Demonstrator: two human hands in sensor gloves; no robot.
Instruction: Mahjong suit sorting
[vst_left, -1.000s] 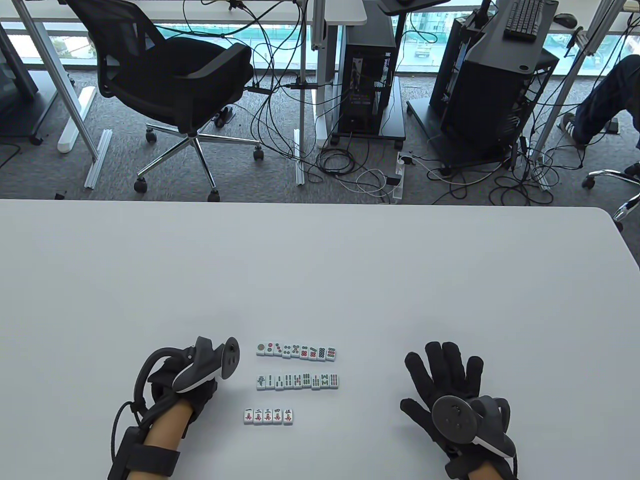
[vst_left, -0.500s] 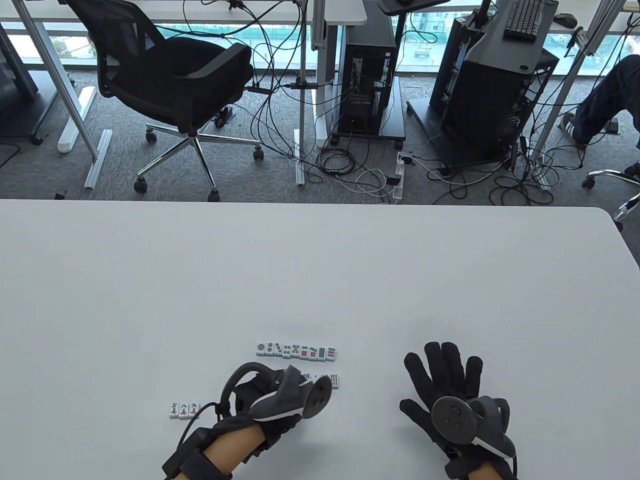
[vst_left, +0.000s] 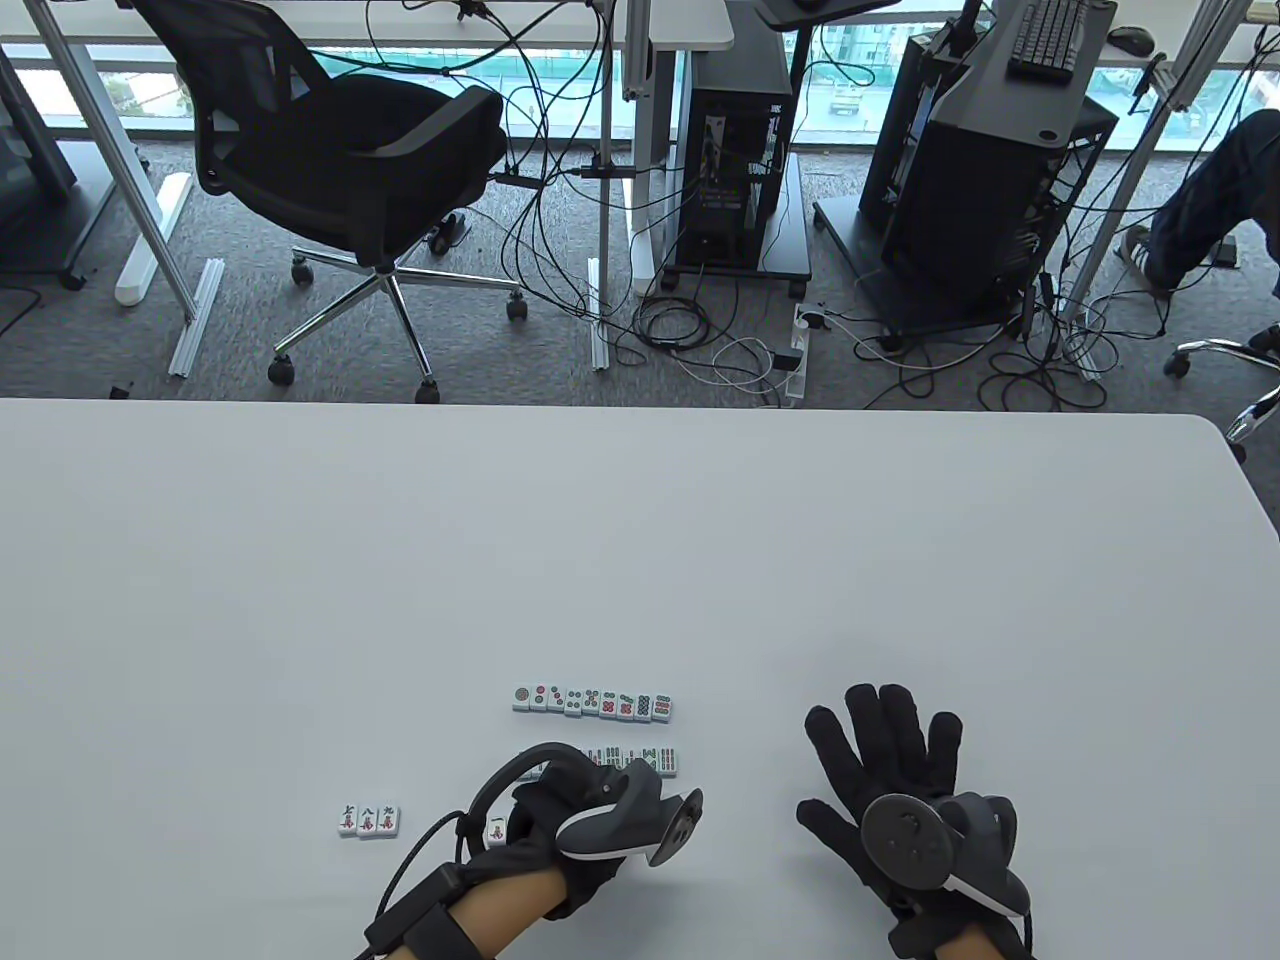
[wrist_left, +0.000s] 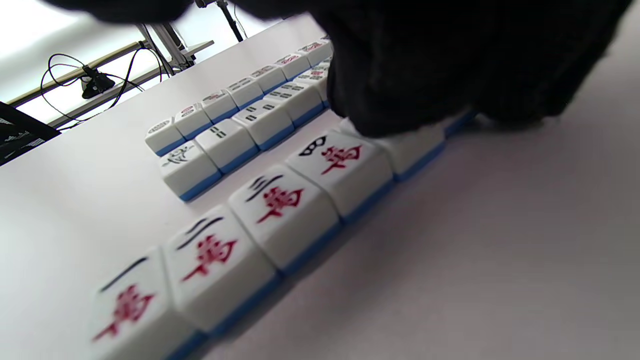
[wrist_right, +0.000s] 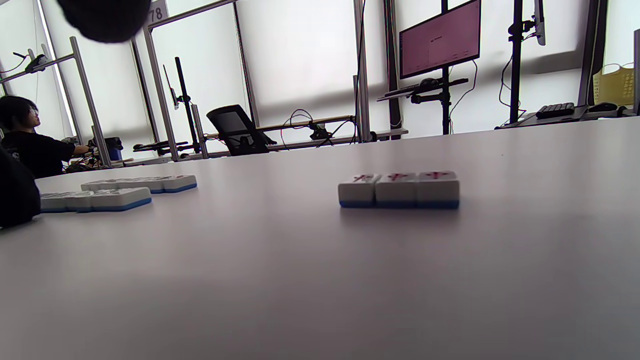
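Three rows of mahjong tiles lie near the table's front. The dots row (vst_left: 592, 703) is farthest and the bamboo row (vst_left: 640, 761) is behind my left hand. My left hand (vst_left: 540, 812) covers most of the character row (vst_left: 496, 830). In the left wrist view its fingertips (wrist_left: 395, 110) press down on a character tile (wrist_left: 417, 147) at the right end of that row (wrist_left: 280, 205). Three more character tiles (vst_left: 368, 821) lie apart to the left. My right hand (vst_left: 885, 760) rests flat on the table with its fingers spread and holds nothing.
The white table (vst_left: 640, 540) stretches far beyond the tiles. An office chair (vst_left: 340, 150) and computer carts (vst_left: 985, 170) stand on the floor beyond its far edge. The three separate tiles also show in the right wrist view (wrist_right: 400, 189).
My left hand has moved from the left of the rows to the right end of the character row, uncovering three character tiles on the left. My right hand has not moved.
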